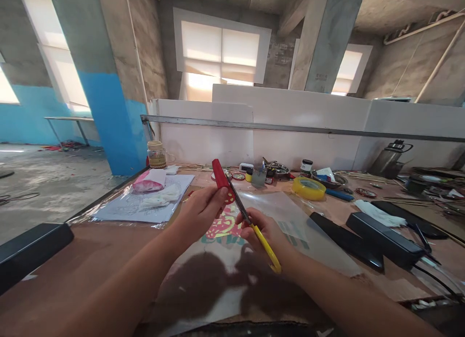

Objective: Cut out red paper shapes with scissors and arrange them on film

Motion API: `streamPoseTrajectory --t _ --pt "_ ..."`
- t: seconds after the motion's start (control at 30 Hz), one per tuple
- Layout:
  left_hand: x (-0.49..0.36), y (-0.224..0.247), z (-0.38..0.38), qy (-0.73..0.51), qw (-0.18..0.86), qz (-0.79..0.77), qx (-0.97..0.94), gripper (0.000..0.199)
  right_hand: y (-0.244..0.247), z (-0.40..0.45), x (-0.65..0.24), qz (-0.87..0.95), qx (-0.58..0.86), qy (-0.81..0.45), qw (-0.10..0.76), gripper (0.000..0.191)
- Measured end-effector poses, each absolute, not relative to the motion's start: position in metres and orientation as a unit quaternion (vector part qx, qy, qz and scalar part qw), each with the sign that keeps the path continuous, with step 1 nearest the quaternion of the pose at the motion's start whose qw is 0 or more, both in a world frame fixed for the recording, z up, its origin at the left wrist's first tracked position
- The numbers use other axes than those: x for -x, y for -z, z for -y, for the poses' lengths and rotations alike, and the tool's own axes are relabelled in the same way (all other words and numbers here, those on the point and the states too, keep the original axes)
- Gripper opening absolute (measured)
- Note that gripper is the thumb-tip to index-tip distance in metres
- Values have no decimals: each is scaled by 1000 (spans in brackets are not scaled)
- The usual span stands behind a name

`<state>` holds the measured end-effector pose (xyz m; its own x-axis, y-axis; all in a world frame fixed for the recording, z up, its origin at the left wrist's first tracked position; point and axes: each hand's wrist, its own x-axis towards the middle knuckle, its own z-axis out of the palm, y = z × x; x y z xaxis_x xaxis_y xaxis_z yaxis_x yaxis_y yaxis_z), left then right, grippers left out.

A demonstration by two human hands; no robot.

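Pinched in my left hand (203,206) is a red piece of material (219,173), its upper end standing above my fingers and a spotted part showing below. My right hand (263,230) holds scissors with yellow handles (267,248). Their dark blades point up and left, against or very close to the right edge of the red piece. Under both hands lies a translucent sheet (316,242) over a red, yellow and green pattern (221,227). Shadows of the hands fall on the sheet.
Papers (174,194) lie at the left beside a glass jar (156,154). Yellow tape (308,188), small jars and bowls line the back. At the right are black box-shaped devices (387,237), a white cloth (379,213) and a metal flask (388,158). Another black object (32,252) is at far left.
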<state>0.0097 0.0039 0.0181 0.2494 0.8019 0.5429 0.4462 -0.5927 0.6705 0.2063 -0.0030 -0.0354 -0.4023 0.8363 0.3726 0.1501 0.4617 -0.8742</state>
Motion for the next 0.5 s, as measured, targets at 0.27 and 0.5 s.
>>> streamPoseTrajectory --t 0.27,0.5 --pt "-9 -22 -1 -464 108 -415 -775 37 40 7 -205 745 340 -375 433 44" --pt "-20 -17 3 -449 113 -386 -798 37 41 12 -206 755 298 -373 450 48"
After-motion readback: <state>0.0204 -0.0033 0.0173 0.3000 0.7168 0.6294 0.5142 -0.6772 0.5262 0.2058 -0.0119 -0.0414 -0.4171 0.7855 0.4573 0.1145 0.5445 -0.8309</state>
